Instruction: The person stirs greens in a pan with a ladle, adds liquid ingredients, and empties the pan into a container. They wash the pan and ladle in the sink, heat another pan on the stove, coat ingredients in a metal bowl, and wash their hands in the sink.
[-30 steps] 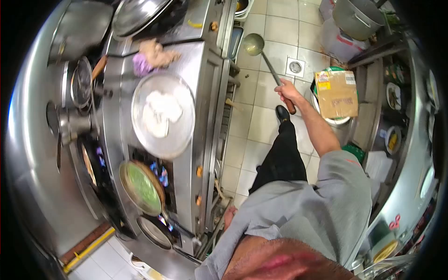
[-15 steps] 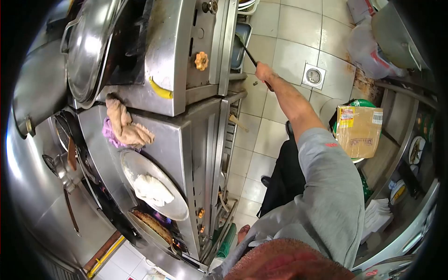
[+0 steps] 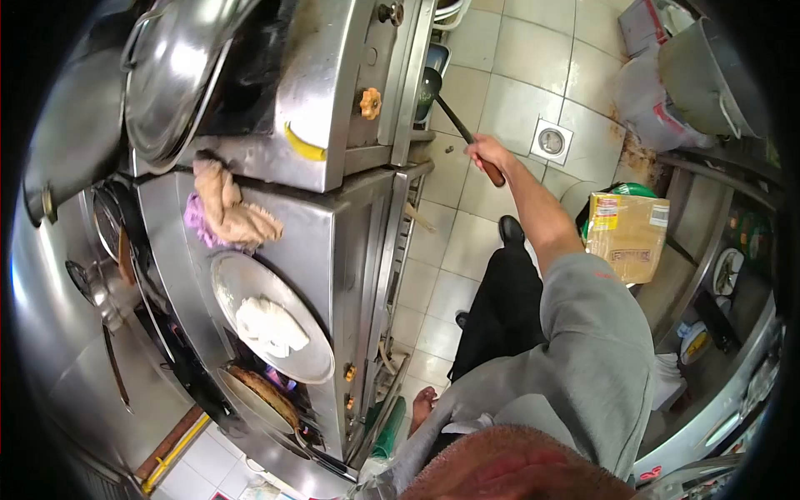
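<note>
My right hand (image 3: 490, 154) is closed around the wooden handle of a dark ladle (image 3: 454, 117). The ladle's black bowl, with something green in it, is over the edge of a blue-grey tub (image 3: 437, 57) low beside the cooker. My left hand (image 3: 423, 407) hangs low by the cooker front, small and partly hidden, so its finger position is unclear. Nearest to it on the left, a pan (image 3: 243, 390) with browned food sits over a burner with a blue flame. A round metal lid (image 3: 229, 287) with a white cloth (image 3: 271, 325) on it lies beside the pan.
Tan and purple cloths (image 3: 229, 208) and a yellow-green chili pepper or peel (image 3: 303, 143) lie on the steel cooker top. A large lidded pot (image 3: 175, 75) stands farther along. At right are a cardboard box (image 3: 627, 237), a big pot (image 3: 708, 79) and a floor drain (image 3: 551, 142).
My right hand has moved slightly toward me and right. The ladle's bowl, earlier down in the tub, now shows at its edge. The view has shifted a little.
</note>
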